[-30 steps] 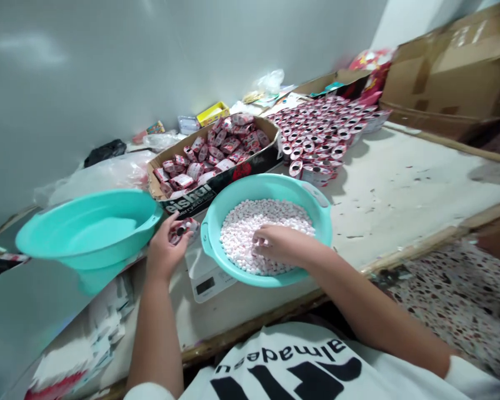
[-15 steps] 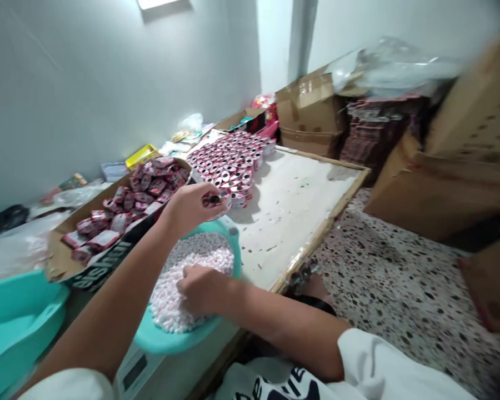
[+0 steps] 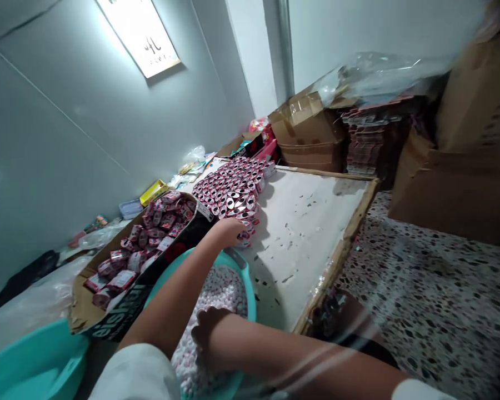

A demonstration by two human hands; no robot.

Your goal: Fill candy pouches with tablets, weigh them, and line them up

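My left hand (image 3: 230,231) reaches over the bowl's far rim, its fingers curled round a small pink-and-white box (image 3: 244,240) at the near edge of the grouped boxes. Those standing boxes (image 3: 229,189) are packed close together, most with a dark oval opening facing up. Below, my right hand (image 3: 212,336) is down in a turquoise bowl (image 3: 250,294) among many small white and pale pink rounded pieces (image 3: 225,286). Its fingertips are hidden there, so their grip does not show.
A black cardboard tray (image 3: 120,311) of loose pink packets (image 3: 150,239) stands left of the bowl. Another turquoise tub (image 3: 33,366) is at lower left. The white tabletop (image 3: 300,233) has a wooden edge (image 3: 350,233). Cardboard boxes (image 3: 308,133) stand beyond it.
My left hand has moved away from me to the edge of the grouped boxes. My right hand stays in the bowl, its fingers less visible than before. The camera view has shifted.
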